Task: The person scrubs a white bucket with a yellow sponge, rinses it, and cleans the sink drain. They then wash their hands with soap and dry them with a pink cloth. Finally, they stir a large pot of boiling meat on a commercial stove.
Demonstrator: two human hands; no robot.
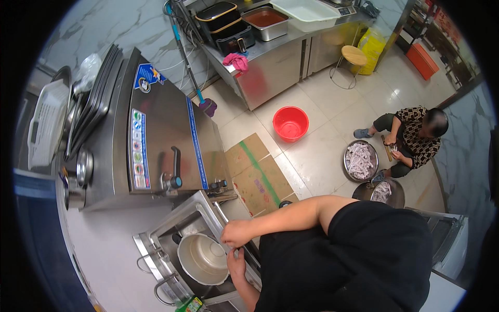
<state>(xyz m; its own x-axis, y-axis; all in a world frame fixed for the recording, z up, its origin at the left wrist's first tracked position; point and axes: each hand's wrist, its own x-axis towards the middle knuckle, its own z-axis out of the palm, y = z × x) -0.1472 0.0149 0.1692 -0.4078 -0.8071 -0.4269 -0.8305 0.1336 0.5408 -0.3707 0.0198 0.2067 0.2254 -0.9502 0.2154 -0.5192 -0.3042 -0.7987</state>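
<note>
An aluminium-coloured pot [204, 257] with a dark handle stands in the stainless steel sink [163, 230]. It looks bare inside. At the pot's near side, by the front edge of the sink, my two hands almost meet. My right hand [237, 233] is bent over with its fingers curled down, and what lies beneath them is hidden. Close to the pot's rim is my left hand [236, 265], fingers pointing towards the right one. Whether either hand grips something small cannot be made out. Curved metal taps [165, 286] rise at the sink's far side.
A steel steaming cabinet [167, 128] adjoins the sink. Flattened cardboard [259, 175] covers some floor tiles, near a red basin [291, 124]. Another person [419, 134] sits low beside metal bowls [360, 160] of pale pieces, possibly chicken feet. A mop [207, 107] leans by the steel counter [273, 74].
</note>
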